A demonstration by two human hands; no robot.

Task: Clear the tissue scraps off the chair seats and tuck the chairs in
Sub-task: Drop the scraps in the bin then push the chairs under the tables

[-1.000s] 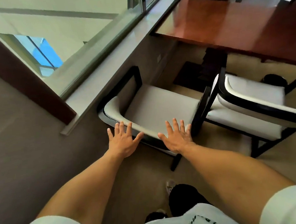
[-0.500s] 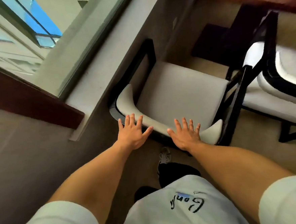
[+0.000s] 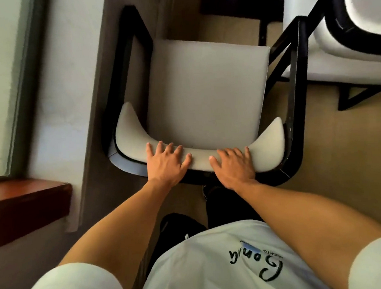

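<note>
A black-framed chair (image 3: 295, 96) with a pale grey seat (image 3: 206, 91) and curved padded backrest (image 3: 199, 160) stands right below me. My left hand (image 3: 166, 163) lies on the left half of the backrest top, fingers curled over the pad. My right hand (image 3: 232, 164) rests on the right half in the same way. No tissue scrap shows on this seat. A second chair (image 3: 345, 50) of the same kind stands at the upper right, only partly in view.
A pale window sill and wall (image 3: 52, 90) run close along the chair's left side. A dark red-brown ledge (image 3: 24, 205) juts out at the left. The second chair's leg (image 3: 277, 48) nearly touches the near chair's right arm. Tan floor (image 3: 343, 156) lies to the right.
Both hands have come down from hovering spread-open behind the backrest to lie on its top. The view has tipped to look straight down, and the chair sits closer under me.
</note>
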